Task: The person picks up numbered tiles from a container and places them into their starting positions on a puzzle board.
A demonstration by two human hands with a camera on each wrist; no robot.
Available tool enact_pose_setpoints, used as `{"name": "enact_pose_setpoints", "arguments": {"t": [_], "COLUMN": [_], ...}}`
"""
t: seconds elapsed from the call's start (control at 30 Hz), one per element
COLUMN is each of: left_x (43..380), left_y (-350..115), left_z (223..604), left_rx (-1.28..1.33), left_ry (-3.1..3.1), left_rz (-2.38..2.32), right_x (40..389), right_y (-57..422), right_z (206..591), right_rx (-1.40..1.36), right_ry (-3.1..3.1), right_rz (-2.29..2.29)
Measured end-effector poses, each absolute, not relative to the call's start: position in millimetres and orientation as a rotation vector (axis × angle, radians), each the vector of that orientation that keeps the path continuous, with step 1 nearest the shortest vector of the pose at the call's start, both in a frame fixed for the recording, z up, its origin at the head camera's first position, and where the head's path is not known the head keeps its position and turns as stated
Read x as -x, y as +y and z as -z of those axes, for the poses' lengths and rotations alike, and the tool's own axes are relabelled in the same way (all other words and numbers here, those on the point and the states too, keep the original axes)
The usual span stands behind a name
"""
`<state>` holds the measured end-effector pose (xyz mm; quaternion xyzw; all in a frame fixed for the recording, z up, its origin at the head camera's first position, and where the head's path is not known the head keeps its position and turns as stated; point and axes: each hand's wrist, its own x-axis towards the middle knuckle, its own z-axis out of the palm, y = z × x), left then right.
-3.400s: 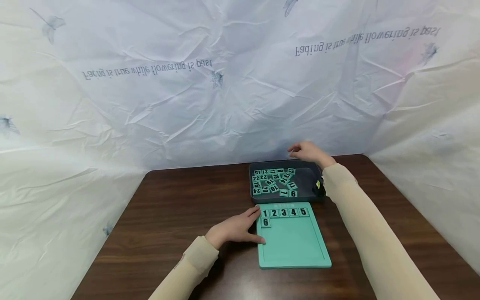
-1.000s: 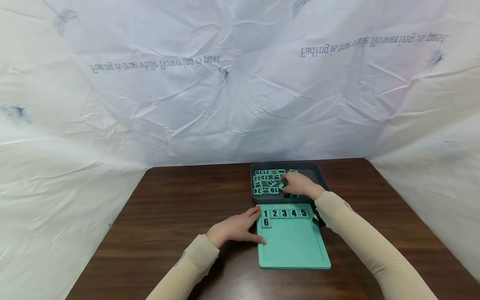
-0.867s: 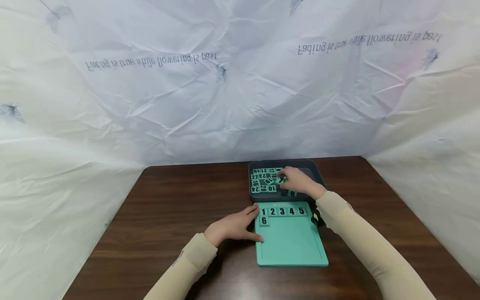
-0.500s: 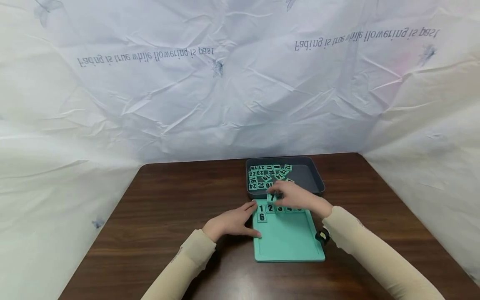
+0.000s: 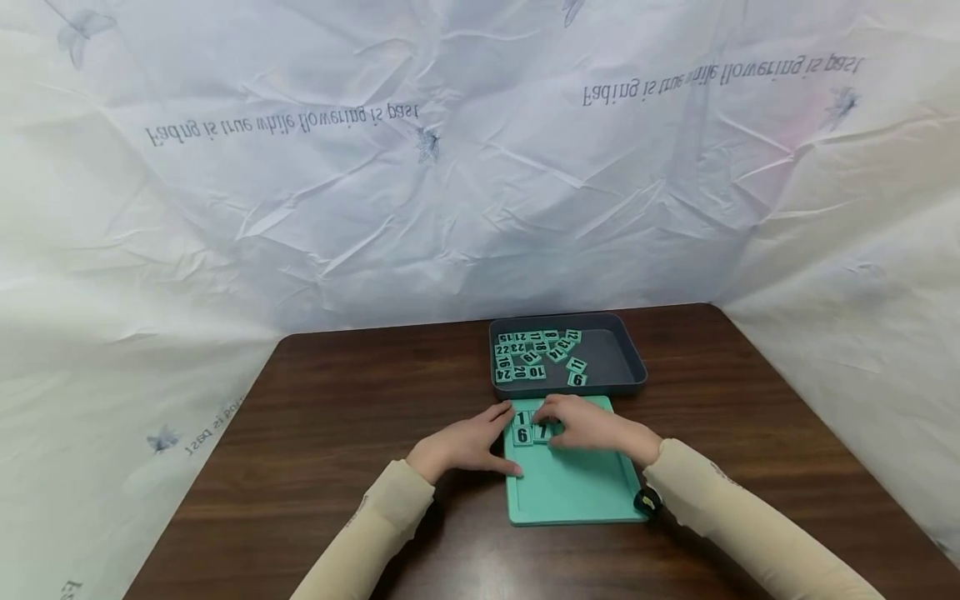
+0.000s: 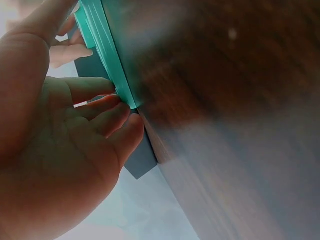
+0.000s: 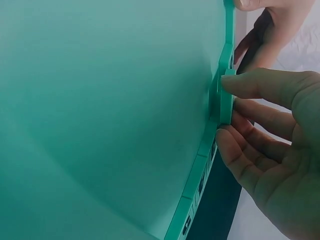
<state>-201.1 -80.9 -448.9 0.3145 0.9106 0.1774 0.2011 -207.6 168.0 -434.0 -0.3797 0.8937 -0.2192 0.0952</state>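
A mint-green number board [image 5: 577, 492] lies on the table. My left hand [image 5: 465, 446] rests along its left edge, thumb and fingers spread; the left wrist view shows fingertips at the board's rim [image 6: 112, 62]. Between thumb and fingers my right hand [image 5: 592, 429] pinches the number 7 tile [image 5: 542, 432], which is at the second row, right beside the 6 tile [image 5: 522, 435]. Above the 6 sits the 1 tile [image 5: 521, 417]; the rest of the top row is hidden behind the right hand. In the right wrist view the pinched tile [image 7: 226, 97] stands slightly proud of the board.
A dark grey tray [image 5: 618, 367] stands just behind the board, with several loose number tiles, mostly in its left half. A black wrist device [image 5: 647, 501] hangs at the right sleeve by the board's edge. White printed sheeting [image 5: 480, 208] hangs behind the brown wooden table [image 5: 360, 400].
My right hand has picked the 7 tile out of the tray and carried it toward me onto the board, beside the 6. My left hand has stayed at the board's left edge.
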Motion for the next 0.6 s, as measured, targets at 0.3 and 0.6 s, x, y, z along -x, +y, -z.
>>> {"name": "enact_pose_setpoints", "arguments": {"t": [0.3, 0.6], "left_x": [202.2, 202.5], "left_y": [-82.9, -83.3], "left_z": [447.5, 449.2], "left_rx": [-0.882, -0.894], "left_ry": [2.53, 2.532], "left_rz": [-0.501, -0.49], "right_x": [203.9, 205.7], "right_y": [164.0, 162.5], "right_z": [436.7, 439.4], "right_rx": [1.137, 1.064], "right_ry": [2.664, 2.675], "right_rz": [0.619, 0.656]}}
